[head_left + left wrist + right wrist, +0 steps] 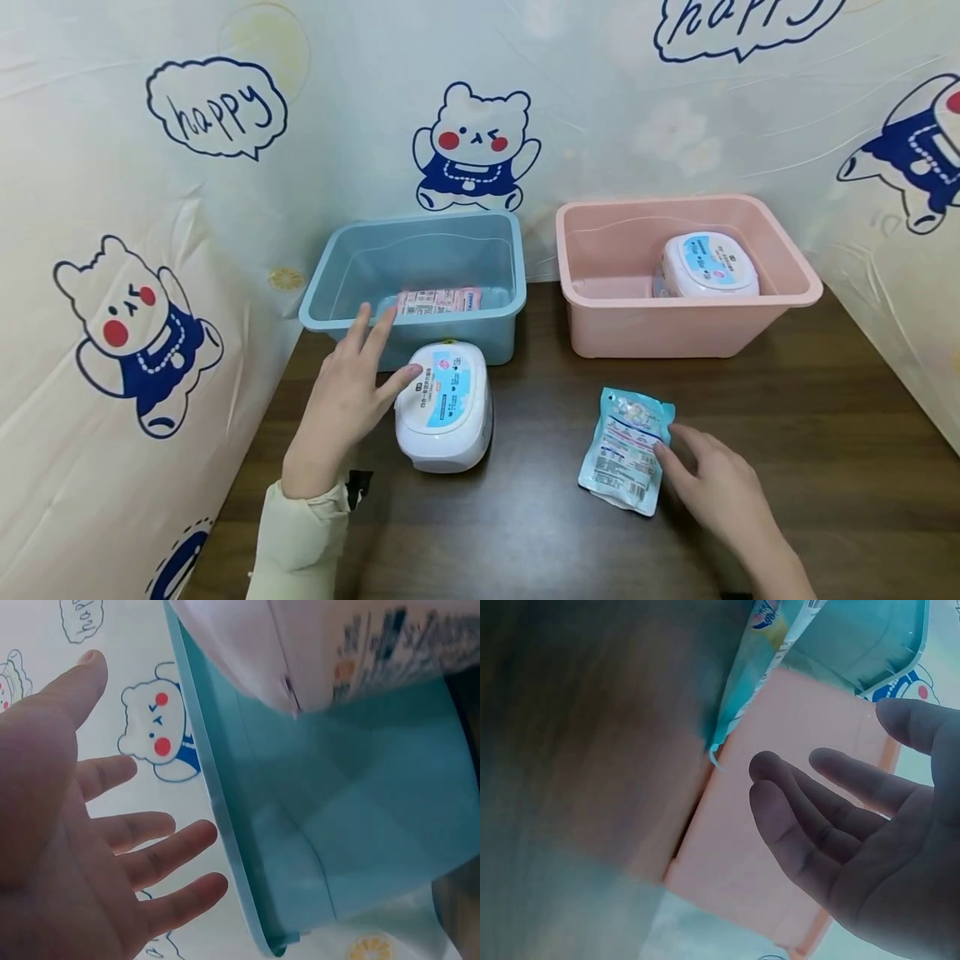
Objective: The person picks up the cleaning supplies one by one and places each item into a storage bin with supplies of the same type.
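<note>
My left hand point(341, 408) is spread beside a white lidded box point(444, 408) with a blue label, its thumb overlapping the box's edge in the head view. In the left wrist view the fingers point(169, 851) are stretched out with nothing in them, and the box point(337, 645) looms above the blue bin point(360, 787). On the right, my right hand point(723, 492) is held loosely at the right edge of a light-blue pouch point(628, 450) lying on the table. From the right wrist, the relaxed fingers point(787, 840) hold nothing and the pouch point(754, 682) is farther off.
The blue bin point(352, 325) stands at the back left with a pink packet point(438, 301) inside. At the back right, the pink bin point(675, 329) contains another white box point(708, 265). A cartoon-printed cloth point(585, 133) hangs behind the dark wooden table point(540, 517).
</note>
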The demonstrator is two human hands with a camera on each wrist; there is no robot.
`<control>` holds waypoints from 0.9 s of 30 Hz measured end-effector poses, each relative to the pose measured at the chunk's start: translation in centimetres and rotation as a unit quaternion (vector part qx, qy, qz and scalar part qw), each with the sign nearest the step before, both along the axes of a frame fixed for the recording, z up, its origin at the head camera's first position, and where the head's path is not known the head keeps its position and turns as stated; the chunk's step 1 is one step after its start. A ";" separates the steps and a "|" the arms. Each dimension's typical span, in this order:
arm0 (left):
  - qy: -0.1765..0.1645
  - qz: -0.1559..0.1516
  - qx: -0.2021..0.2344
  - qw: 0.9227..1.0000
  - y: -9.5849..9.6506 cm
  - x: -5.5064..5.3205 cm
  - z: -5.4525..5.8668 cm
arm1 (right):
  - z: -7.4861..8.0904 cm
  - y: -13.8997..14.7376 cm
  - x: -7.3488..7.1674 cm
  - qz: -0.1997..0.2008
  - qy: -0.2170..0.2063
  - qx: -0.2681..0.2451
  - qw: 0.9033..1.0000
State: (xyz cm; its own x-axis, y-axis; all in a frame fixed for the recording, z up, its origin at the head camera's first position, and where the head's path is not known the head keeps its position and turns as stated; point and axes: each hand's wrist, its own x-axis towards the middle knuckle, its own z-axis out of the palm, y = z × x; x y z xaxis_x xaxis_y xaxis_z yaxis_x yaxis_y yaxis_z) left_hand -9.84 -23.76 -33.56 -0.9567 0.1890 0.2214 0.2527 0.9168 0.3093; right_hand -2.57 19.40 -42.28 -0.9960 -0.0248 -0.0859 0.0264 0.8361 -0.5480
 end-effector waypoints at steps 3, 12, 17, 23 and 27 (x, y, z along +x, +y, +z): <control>0.002 0.007 0.003 1.000 -0.7 -0.1 0.0 | -0.3 0.0 0.0 0.001 -0.015 0.003 1.000; 0.002 0.016 0.014 1.000 -2.3 -0.6 -0.1 | -1.1 0.0 -0.3 -0.009 -0.080 0.030 0.996; 0.006 0.018 0.003 1.000 -3.2 -0.9 -0.3 | -1.3 -0.1 -0.2 -0.009 -0.085 0.035 0.996; 0.000 0.032 -0.011 0.999 -4.3 -1.5 -0.3 | -1.4 0.0 -0.2 -0.004 -0.095 0.030 0.995; -0.006 0.039 -0.017 0.999 -5.0 -2.0 -0.3 | -1.5 -0.1 -0.2 -0.001 -0.102 0.025 0.994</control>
State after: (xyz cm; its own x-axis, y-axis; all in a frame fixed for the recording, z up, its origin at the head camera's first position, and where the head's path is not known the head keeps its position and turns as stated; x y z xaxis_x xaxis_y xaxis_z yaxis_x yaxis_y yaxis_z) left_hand -11.87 -28.80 -33.87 -0.9715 0.1210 0.2037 0.1763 0.9435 0.2806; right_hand -2.79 19.35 -43.76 -0.9578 -0.0135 -0.2870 0.1344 0.8619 -0.4890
